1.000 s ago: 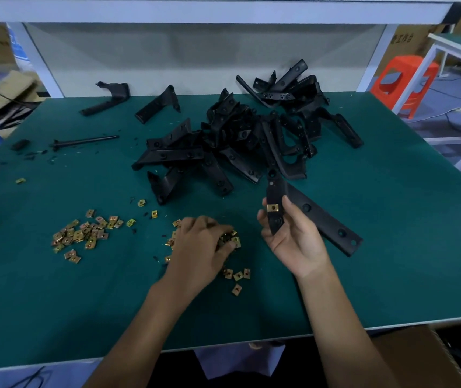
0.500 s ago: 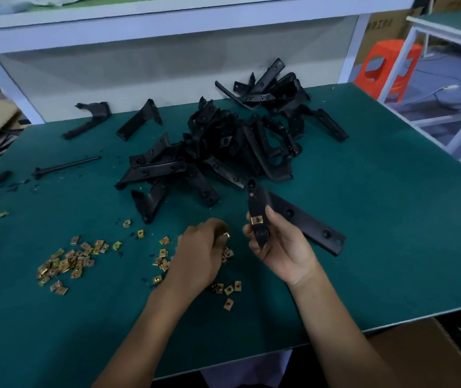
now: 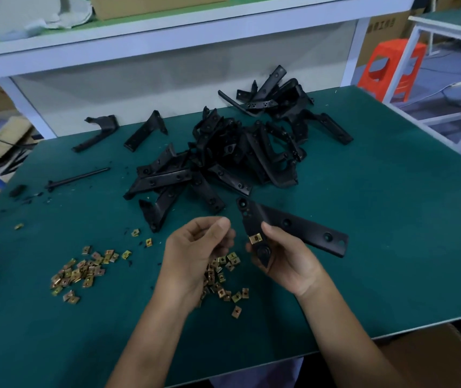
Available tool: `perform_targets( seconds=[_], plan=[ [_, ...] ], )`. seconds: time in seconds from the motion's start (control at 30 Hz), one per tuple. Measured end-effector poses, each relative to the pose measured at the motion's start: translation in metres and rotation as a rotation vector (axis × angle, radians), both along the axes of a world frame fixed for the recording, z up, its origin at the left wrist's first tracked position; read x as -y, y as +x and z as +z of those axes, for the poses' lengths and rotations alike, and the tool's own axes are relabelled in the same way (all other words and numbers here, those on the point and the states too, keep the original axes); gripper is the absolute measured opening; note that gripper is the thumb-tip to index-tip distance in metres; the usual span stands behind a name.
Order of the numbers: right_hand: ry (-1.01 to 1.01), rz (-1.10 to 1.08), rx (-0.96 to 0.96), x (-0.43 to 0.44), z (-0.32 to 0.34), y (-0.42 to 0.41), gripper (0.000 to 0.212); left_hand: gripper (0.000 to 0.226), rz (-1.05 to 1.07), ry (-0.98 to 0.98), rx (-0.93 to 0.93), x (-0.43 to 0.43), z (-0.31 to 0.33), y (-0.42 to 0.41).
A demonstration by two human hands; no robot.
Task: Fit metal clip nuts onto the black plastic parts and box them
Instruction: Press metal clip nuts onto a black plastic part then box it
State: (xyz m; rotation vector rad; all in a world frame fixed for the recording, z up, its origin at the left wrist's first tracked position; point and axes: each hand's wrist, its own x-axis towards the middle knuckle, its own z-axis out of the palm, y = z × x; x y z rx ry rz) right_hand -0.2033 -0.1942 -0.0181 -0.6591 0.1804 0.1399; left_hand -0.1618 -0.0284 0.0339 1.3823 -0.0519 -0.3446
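Hands meet low in the middle of the frame, above a green table [image 3: 391, 219]. The right hand [image 3: 288, 259] grips a black plastic part [image 3: 293, 225], thumb on its face and fingers curled beneath its pointed lower end. The part's long arm reaches out toward the right of the frame. One fitted clip nut [image 3: 256, 238] sits on the part's edge just beside the thumb.

The left hand [image 3: 198, 253] is raised just left of the part, not touching it. Its fingers are curled with the thumb pressed against the fingertips, and I cannot tell whether a nut is pinched there. Below this hand lie loose clip nuts [image 3: 223, 273], scattered on the table. A second cluster of nuts [image 3: 81, 273] lies at the lower left.

Above the hands, in the centre of the frame, is a heap of black parts [image 3: 240, 152]. A thin black rod [image 3: 78, 177] lies to its left. The corner of a cardboard box [image 3: 433, 357] shows at the lower right, below the table's edge.
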Motion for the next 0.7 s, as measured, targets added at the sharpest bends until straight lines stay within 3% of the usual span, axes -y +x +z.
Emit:
perform_targets(
  seconds=[0.13, 0.33, 0.57, 0.7],
  plan=[
    [-0.033, 0.015, 0.022, -0.001, 0.0, -0.001, 0.013, 0.017, 0.014, -0.006, -0.077, 0.003, 0.0, 0.0],
    [-0.114, 0.08, 0.07, -0.001, 0.0, -0.002, 0.024, 0.021, -0.025, 0.042, -0.023, 0.01, -0.001, -0.005],
    [-0.175, 0.117, 0.087, -0.003, -0.003, 0.0, 0.05, 0.027, -0.006, 0.061, 0.004, 0.014, -0.003, -0.007],
    [-0.142, 0.121, 0.092, -0.003, -0.001, -0.001, 0.047, 0.027, 0.011, 0.003, -0.008, 0.016, -0.004, -0.007]
  ],
)
